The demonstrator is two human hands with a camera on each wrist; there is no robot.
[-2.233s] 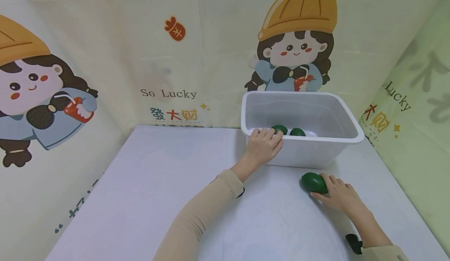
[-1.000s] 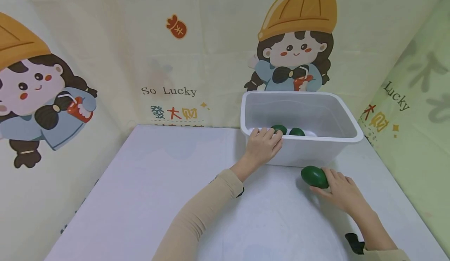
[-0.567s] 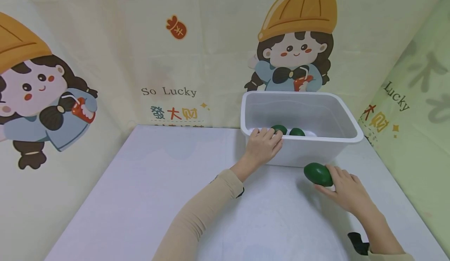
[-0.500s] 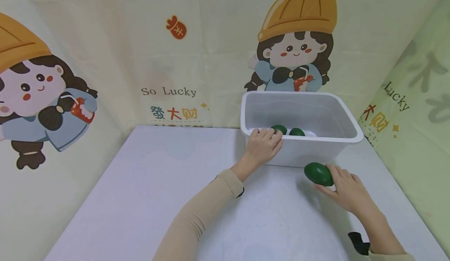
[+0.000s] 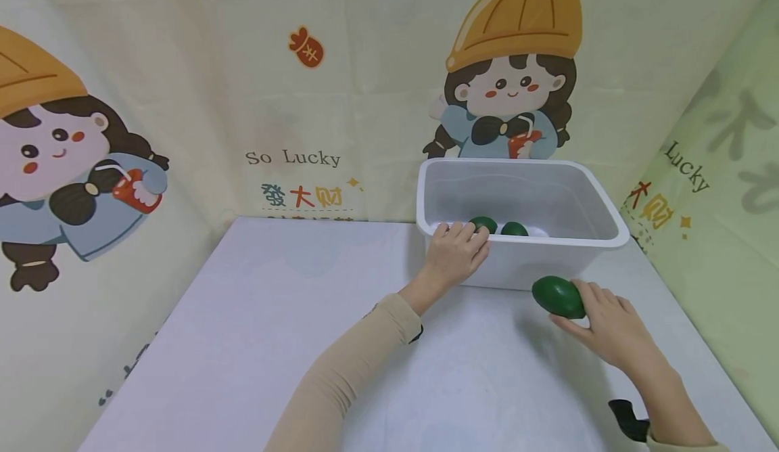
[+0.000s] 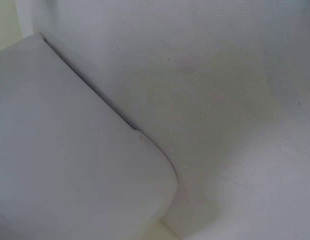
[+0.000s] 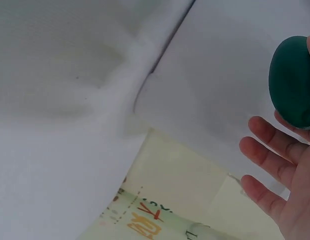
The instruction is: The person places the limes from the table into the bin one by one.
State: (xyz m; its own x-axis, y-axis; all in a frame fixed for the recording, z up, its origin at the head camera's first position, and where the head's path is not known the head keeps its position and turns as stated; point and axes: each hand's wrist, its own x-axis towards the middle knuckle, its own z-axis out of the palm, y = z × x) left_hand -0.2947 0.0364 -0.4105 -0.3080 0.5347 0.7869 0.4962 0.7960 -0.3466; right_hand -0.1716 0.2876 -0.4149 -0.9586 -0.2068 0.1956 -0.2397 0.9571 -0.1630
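My right hand [image 5: 615, 325] pinches a smooth, dark green oval fruit [image 5: 556, 296] between thumb and index finger, above the table and in front of a white plastic bin [image 5: 517, 262]. In the right wrist view, the green fruit [image 7: 291, 82] is at the right edge, and the other fingers [image 7: 265, 155] of that hand are spread away from it. My left hand [image 5: 453, 259] grips the bin's near rim toward its left side, fingers curled over. Inside the bin lie two similar green fruits, a left one [image 5: 485, 224] and a right one [image 5: 514, 229], partly hidden by the rim.
The bin stands near the back right of a white table [image 5: 274, 337]. A cream cloth [image 5: 365, 100] printed with cartoon figures and lettering hangs behind and along both sides. The left wrist view shows only the white bin wall [image 6: 80, 150] and table surface.
My right hand has lifted the green fruit off the table and carried it slightly up and to the right. The left hand and the bin stay practically where they were.
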